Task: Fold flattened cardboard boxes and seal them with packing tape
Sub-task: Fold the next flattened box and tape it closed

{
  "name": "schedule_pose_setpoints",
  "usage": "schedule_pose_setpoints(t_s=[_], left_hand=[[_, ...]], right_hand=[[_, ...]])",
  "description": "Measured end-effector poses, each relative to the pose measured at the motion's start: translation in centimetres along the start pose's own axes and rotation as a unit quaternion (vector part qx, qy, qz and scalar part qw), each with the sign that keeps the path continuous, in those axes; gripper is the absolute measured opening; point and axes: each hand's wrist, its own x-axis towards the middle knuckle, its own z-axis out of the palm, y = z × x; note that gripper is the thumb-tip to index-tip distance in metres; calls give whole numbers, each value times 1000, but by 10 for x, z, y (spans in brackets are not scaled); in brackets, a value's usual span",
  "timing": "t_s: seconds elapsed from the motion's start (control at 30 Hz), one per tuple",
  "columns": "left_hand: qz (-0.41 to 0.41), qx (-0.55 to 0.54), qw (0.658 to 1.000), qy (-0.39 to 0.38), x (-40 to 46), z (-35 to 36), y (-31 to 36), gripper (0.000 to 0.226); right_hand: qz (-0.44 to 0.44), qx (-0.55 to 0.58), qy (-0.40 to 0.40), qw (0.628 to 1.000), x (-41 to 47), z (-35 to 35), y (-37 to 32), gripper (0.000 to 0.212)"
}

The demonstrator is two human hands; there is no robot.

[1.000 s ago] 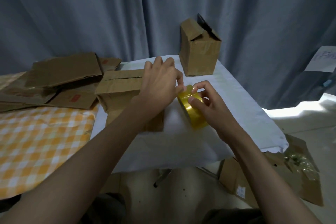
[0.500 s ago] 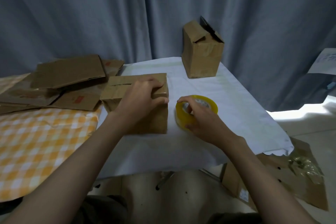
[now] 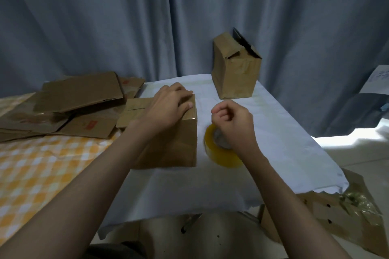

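White-clothed table [image 3: 273, 143] — grey curtain [image 3: 105, 17] behind; checked cloth [image 3: 42, 164] on left.

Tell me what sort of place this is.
Probably a room at home used as a makeshift packing spot, not a warehouse. A curtain hangs behind a small table under a white cloth; flattened boxes lie on a checked cloth, and a tape roll sits beside a folded box.
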Motion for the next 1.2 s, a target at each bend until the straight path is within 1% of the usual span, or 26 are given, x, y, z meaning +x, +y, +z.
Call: schedule_pose_setpoints(t_s=[0.07, 0.13, 0.2, 0.33, 0.43, 0.53, 0.63, 0.73, 0.8, 0.87, 0.97, 1.03, 1.1, 1.17, 1.2], left_hand=[[-3, 18, 1000, -24, 14, 2, -3, 42], [-5, 16, 999, -50, 24, 2, -6, 39], [-8, -6, 997, -74, 33, -1, -7, 33], [-9, -25, 992, -122, 45, -3, -9, 24], [-11, -35, 990, -138, 51, -2, -10, 12], [-13, -56, 986, -155, 53, -1, -13, 8], [-22, -75, 980, -183, 54, -4, -14, 10], [-42, -101, 974, -198, 56, -9, -13, 12], [-65, -121, 972, -189, 59, -11, -11, 17], [-77, -131, 974, -170, 61, -8, -8, 21], [-86, -151, 974, -144, 62, 0, -7, 13], [-95, -156, 974, -134, 62, 3, -9, 10], [-97, -162, 973, -131, 61, 4, -9, 13], [-95, -169, 972, -135, 60, 4, -10, 17], [-92, -171, 971, -136, 60, 4, -10, 14]], right_hand=[[-29, 34, -12, 999, -2, 8, -9, 9], [-39, 32, -33, 998, -4, 16, -13, 3], [-31, 23, -35, 999, -5, 21, -13, 7], [-11, 22, -17, 1000, -7, 25, -12, 7], [21, 38, -15, 999, -8, 25, -12, 7], [98, 97, -29, 990, -9, 23, -16, 10], [168, 175, -57, 968, -11, 19, -19, 13], [231, 229, -77, 942, -12, 18, -21, 22], [270, 258, -84, 924, -11, 19, -22, 26], [314, 302, -90, 896, -10, 19, -23, 31], [354, 371, -91, 854, -9, 18, -26, 35], [363, 401, -89, 836, -10, 16, -26, 32], [354, 396, -99, 841, -11, 15, -26, 31], [331, 356, -107, 867, -12, 15, -25, 32], [316, 325, -107, 885, -12, 15, -25, 33]])
